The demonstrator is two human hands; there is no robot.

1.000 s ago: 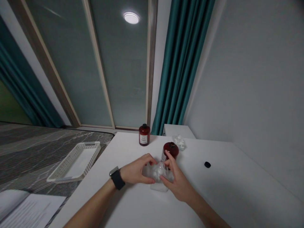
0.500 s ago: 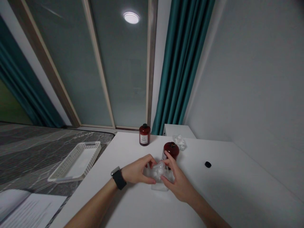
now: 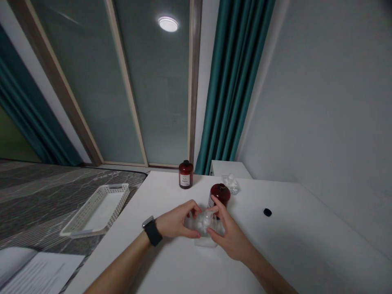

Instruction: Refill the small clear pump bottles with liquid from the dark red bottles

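Observation:
A clear crumpled plastic bag (image 3: 204, 222) is between my two hands, close above the white table. My left hand (image 3: 179, 220), with a dark watch on its wrist, curls its thumb and fingers around the left side of the bag. From the right, my right hand (image 3: 229, 234) grips it between thumb and fingers. A flat translucent part (image 3: 206, 242) shows below my fingertips. Just behind my right fingers stands a dark red bottle (image 3: 221, 192), its lower part partly covered by them. Farther back, another dark red bottle (image 3: 185, 175) with a white label stands upright.
A second crumpled clear plastic piece (image 3: 231, 184) lies behind the nearer bottle. To the right on the white table (image 3: 294, 245) is a small black cap (image 3: 267, 212). Beyond the table's left edge are a white basket (image 3: 98, 210) and an open book (image 3: 45, 269).
My hands keep nearly the same grip on the plastic bag, with only slight finger movement. The whole view has shifted slightly; the bottles and cap stay in place on the table.

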